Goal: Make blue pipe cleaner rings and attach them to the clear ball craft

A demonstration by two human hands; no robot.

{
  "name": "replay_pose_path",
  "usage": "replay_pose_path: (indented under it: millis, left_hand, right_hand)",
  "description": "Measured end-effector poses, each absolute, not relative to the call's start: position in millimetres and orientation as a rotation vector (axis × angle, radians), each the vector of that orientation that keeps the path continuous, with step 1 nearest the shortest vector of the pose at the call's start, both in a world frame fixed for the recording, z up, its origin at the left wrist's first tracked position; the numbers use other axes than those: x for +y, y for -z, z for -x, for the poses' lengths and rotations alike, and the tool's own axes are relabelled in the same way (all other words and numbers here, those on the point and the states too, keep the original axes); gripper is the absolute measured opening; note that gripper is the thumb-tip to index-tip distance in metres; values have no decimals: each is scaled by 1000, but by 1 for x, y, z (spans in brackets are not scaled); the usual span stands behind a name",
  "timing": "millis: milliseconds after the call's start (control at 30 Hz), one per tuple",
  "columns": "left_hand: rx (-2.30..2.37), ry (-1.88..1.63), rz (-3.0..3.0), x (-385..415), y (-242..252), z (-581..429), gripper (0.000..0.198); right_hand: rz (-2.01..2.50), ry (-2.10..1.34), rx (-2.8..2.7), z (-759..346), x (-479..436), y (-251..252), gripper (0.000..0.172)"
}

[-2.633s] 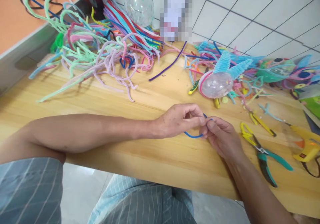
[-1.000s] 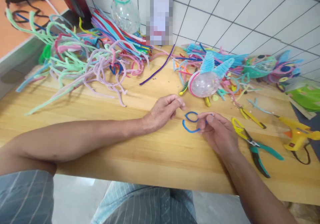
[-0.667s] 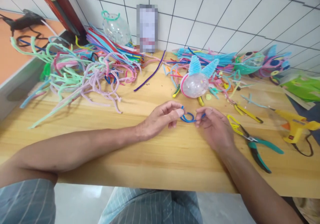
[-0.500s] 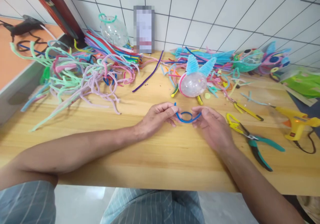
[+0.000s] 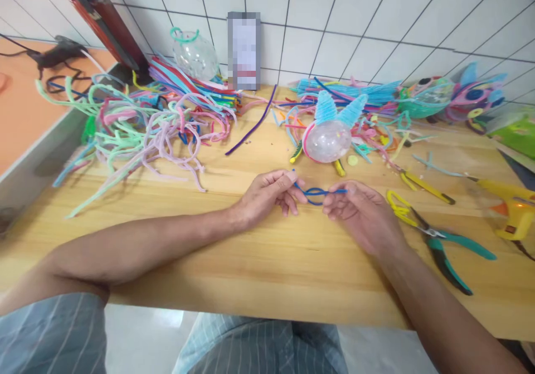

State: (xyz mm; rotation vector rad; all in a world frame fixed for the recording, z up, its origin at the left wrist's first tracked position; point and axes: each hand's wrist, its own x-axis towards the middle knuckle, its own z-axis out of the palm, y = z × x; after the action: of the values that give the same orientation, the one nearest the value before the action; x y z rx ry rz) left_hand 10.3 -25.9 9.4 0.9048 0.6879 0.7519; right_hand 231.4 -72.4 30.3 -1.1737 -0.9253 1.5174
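A blue pipe cleaner [image 5: 315,192], bent into a loop in its middle, is stretched between my two hands just above the table. My left hand [image 5: 271,192] pinches one end, whose tip pokes up past the thumb. The other end is pinched between the thumb and fingers of my right hand [image 5: 360,209]. Just beyond my hands sits a clear plastic ball [image 5: 328,141] with a pink band around one side, light blue pipe-cleaner ears [image 5: 340,109] on top and yellow feet below.
Loose pipe cleaners [image 5: 137,134] are heaped on the left. A purple pipe cleaner [image 5: 251,120] lies near a propped phone [image 5: 244,53]. On the right are green-handled pliers [image 5: 443,237], a yellow cutter knife [image 5: 430,187], a glue gun [image 5: 507,201] and finished-looking decorated balls [image 5: 428,96].
The blue pipe cleaner's open curve has become a flatter, crossed loop, and its right end now sticks out past my right fingertips. The whole view has shifted slightly.
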Motion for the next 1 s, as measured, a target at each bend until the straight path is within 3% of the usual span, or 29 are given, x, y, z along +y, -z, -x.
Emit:
replay_pose_path:
  millis: [267,1000]
  left_hand:
    - [654,-732,-962,-26,-8,-9,55]
    - [646,-695,-932,-25,-9,-11,43]
  right_hand:
    - [1194,-1378,-1011,-230,-76,-26,35]
    - [1131,-1462,-867,-232,-72,-33,34]
